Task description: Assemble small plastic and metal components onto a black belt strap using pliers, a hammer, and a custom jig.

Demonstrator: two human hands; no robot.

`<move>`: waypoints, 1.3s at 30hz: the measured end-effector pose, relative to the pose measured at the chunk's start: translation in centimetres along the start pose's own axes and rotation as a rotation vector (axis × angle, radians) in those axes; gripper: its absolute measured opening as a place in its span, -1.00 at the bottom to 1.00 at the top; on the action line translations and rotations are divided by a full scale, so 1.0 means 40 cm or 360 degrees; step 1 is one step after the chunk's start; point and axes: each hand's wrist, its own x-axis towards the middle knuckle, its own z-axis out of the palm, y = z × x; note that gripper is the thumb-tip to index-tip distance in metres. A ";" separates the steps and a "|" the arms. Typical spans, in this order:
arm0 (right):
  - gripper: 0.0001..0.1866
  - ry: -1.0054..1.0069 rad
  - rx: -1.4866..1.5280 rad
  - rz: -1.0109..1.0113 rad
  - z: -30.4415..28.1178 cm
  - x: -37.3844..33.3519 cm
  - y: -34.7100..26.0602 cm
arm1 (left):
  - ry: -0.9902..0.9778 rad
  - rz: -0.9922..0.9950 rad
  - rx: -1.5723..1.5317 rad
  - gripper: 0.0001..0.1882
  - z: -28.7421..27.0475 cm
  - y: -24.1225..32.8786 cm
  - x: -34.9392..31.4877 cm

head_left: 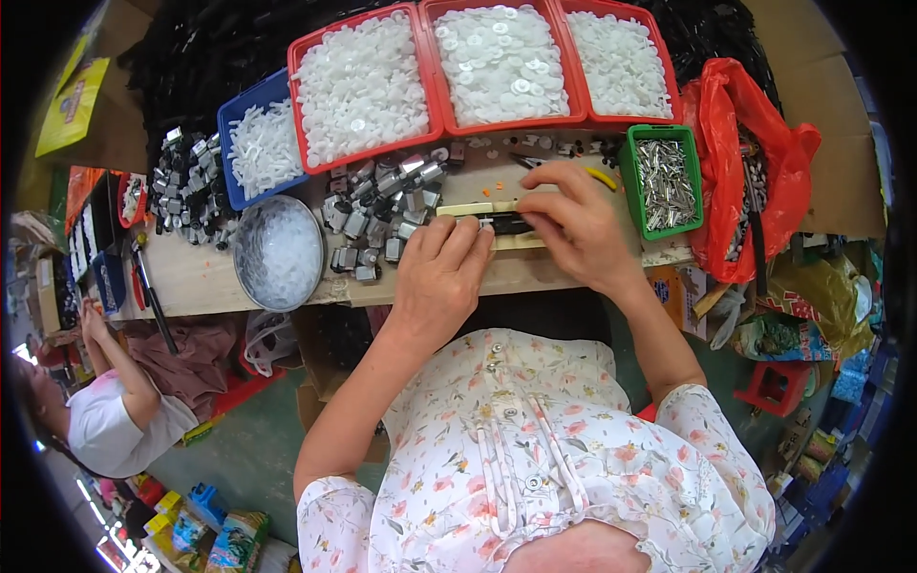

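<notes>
Both my hands work at a cream-coloured block or holder near the bench's front edge. A black elongated part lies in it. My left hand is closed, its fingertips pressed together at the left end of the black part; what they grip is hidden. My right hand bends over the right end, thumb and fingers curled in a pinch, and whatever is between them is too small to make out. Small silvery motors with black ends are heaped beside my left hand. Yellow-handled pliers lie behind my right hand.
Red trays of white plastic pieces line the back. Around them are a blue tray of white pieces, a metal bowl of whitish stuff, a green basket of metal pins and a red bag. Another person sits at left.
</notes>
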 end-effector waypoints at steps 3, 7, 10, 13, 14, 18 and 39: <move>-0.83 0.0207 -0.0091 0.0102 -0.083 -0.023 0.014 | -0.0011 0.0007 -0.0007 -0.72 -0.002 0.003 0.011; -0.82 0.0345 -0.0222 0.0277 -0.147 -0.057 0.036 | -0.0051 0.0030 -0.0054 -0.72 -0.012 -0.006 0.020; -0.81 0.0322 -0.0283 0.0258 -0.151 -0.074 0.035 | -0.0092 0.0049 -0.0205 -0.72 -0.017 -0.025 0.032; -0.80 0.0253 -0.0307 0.0212 -0.133 -0.088 0.019 | -0.0138 0.0045 -0.0417 -0.72 -0.030 -0.049 0.035; -0.80 0.0227 -0.0307 0.0197 -0.123 -0.084 0.011 | -0.0166 0.0056 -0.0456 -0.72 -0.038 -0.053 0.038; -0.79 0.0138 -0.0248 0.0083 -0.066 -0.045 -0.024 | -0.0112 0.0081 -0.0489 -0.68 -0.047 -0.072 0.022; -0.84 -0.0264 -0.0145 0.0126 -0.016 0.024 -0.061 | -0.1047 -0.0226 -0.1081 -0.59 -0.252 -0.029 0.100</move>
